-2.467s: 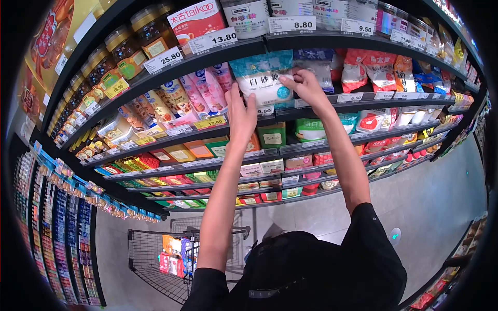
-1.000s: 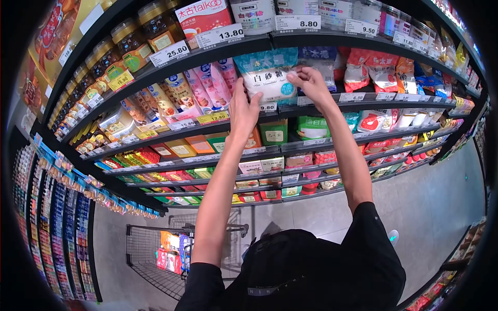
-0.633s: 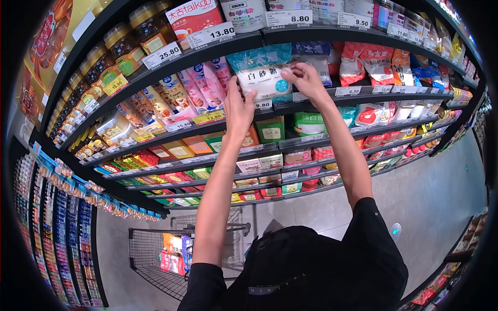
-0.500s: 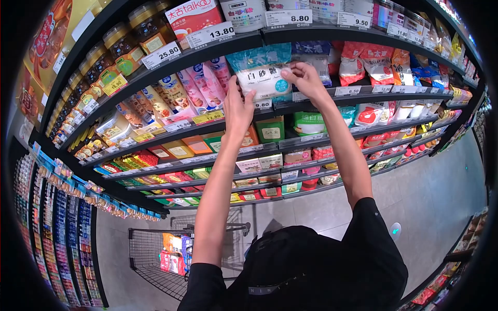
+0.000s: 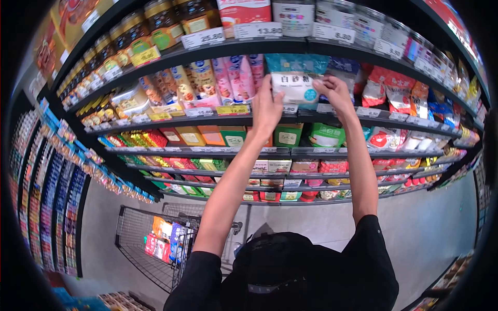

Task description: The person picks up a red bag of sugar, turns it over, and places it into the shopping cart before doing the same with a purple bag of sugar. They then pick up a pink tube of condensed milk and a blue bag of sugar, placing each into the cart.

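A teal and white bag with Chinese print stands upright at the front of the second shelf from the top. My left hand holds its left edge, thumb on the front and fingers at the side. At the bag's right edge, my right hand grips with thumb and fingers pressed together. Pink tubes stand left of the bag, and a dark blue package is partly hidden behind my right hand. A price label shows in part under the bag.
Glass jars and grey tins fill the shelf above. Red bags stand to the right. A wire shopping cart holding several packages is on the floor at lower left. More shelves curve along the left side.
The view has turned, so the shelves, bag and both hands appear further right and the cart a little further left. Both hands remain on the bag.
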### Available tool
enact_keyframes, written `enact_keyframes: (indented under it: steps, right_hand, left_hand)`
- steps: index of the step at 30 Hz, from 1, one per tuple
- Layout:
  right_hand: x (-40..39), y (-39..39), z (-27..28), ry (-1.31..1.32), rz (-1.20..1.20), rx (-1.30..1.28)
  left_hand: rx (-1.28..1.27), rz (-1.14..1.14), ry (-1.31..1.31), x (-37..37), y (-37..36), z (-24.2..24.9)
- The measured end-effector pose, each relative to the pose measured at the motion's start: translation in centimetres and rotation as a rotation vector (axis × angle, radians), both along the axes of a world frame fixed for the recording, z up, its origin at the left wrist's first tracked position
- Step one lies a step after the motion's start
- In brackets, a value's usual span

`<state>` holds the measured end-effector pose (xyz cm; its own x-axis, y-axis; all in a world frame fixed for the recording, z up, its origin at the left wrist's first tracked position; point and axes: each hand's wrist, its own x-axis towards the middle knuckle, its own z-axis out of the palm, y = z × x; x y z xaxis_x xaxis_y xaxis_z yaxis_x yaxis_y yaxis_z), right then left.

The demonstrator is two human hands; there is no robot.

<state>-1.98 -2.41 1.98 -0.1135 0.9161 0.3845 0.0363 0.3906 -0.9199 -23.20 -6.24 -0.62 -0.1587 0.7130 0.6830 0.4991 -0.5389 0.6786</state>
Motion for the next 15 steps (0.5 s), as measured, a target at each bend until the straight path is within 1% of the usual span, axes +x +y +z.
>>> enact_keyframes:
  steps: [2,3,7,9,10,12,13,14,15]
  right_hand:
    - [-0.1,-0.4,0.3,-0.035,0.013,0.0]
    - [0.0,-0.1,0.0,-0.054,0.011,0.013]
    - [0.0,-0.1,0.0,-0.101,0.034,0.044]
    - [0.0,-0.1,-0.2,-0.12,0.044,0.047]
    - [0.0,-0.1,-0.4,-0.139,0.009,0.076]
    - [-0.2,-0.5,-0.6,-0.166,-0.023,0.1]
    - [-0.3,-0.8,-0.6,-0.183,-0.076,0.153]
    - [-0.5,-1.1,-0.7,-0.199,-0.13,0.207]
    - [-0.6,-1.4,-0.9,-0.205,-0.127,0.207]
  left_hand:
    - [0.01,0.046,0.026,0.0,-0.3,-0.6]
    - [0.041,0.026,0.035,0.0,-0.6,-0.3]
    - [-0.01,0.064,0.092,-0.3,-2.3,0.5]
    - [0.039,0.083,0.14,-0.4,-2.6,0.0]
    - [0.034,0.087,0.134,-0.5,-2.8,-0.3]
    - [0.115,0.081,0.148,-0.5,-3.8,-0.6]
    - [0.198,0.073,0.148,-0.5,-4.3,-0.8]
    - [0.197,0.076,0.141,-0.6,-5.3,-1.1]
    - [0.211,0.052,0.141,-0.7,-6.5,-1.5]
